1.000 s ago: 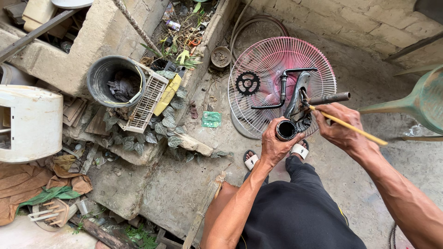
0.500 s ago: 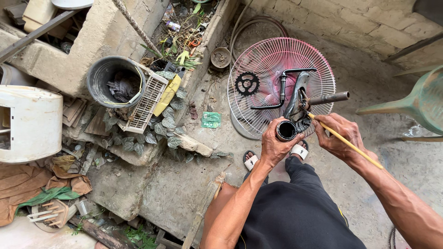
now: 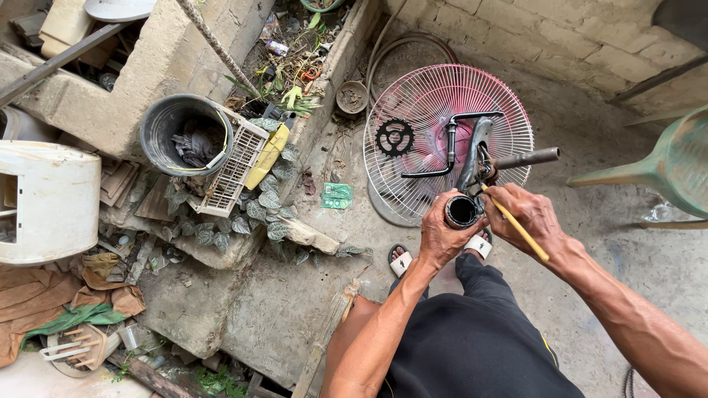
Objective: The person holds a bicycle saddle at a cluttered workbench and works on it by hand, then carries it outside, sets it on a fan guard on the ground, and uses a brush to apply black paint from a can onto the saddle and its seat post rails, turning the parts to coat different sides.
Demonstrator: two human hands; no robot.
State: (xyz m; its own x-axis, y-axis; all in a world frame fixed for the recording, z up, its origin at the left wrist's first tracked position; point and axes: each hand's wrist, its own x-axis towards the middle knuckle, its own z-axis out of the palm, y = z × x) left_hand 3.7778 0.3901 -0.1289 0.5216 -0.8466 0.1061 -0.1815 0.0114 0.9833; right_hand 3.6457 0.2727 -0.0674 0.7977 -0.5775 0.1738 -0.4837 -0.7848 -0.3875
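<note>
With my left hand (image 3: 440,234) clamped round the dark metal tube (image 3: 462,211) just off the fan guard (image 3: 448,140) at its 6 o'clock edge, I'd keep it dead steady — my right hand (image 3: 525,215), closed on the yellow stick (image 3: 518,228), working the tip gently at its rim.

left hand (image 3: 440,237) fingers curled, gripping; right hand (image 3: 525,215) pinching; both forearms extended forward

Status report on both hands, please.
Left hand grips black tube. Right hand holds yellow stick at it. Fan grille beneath.
</note>
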